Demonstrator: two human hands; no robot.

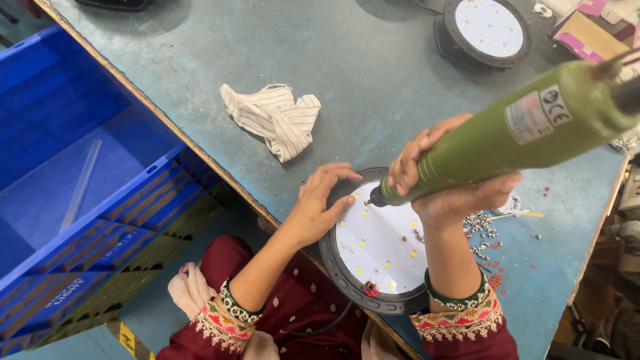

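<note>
A round black lamp housing point(347, 288) with a white LED board point(380, 243) lies at the near edge of the table. My left hand point(319, 203) rests on its left rim and the board, fingers spread, steadying it. My right hand point(448, 180) grips a green electric screwdriver point(517, 137), whose tip touches the board near its upper left edge. A red and a black wire end sit at the board's bottom edge.
A striped cloth point(277, 119) lies crumpled mid-table. A second round lamp point(489, 28) sits at the far side beside cardboard boxes point(590, 33). Small screws point(481, 233) are scattered right of the housing. A blue plastic crate point(80, 173) stands left of the worn blue table point(373, 87).
</note>
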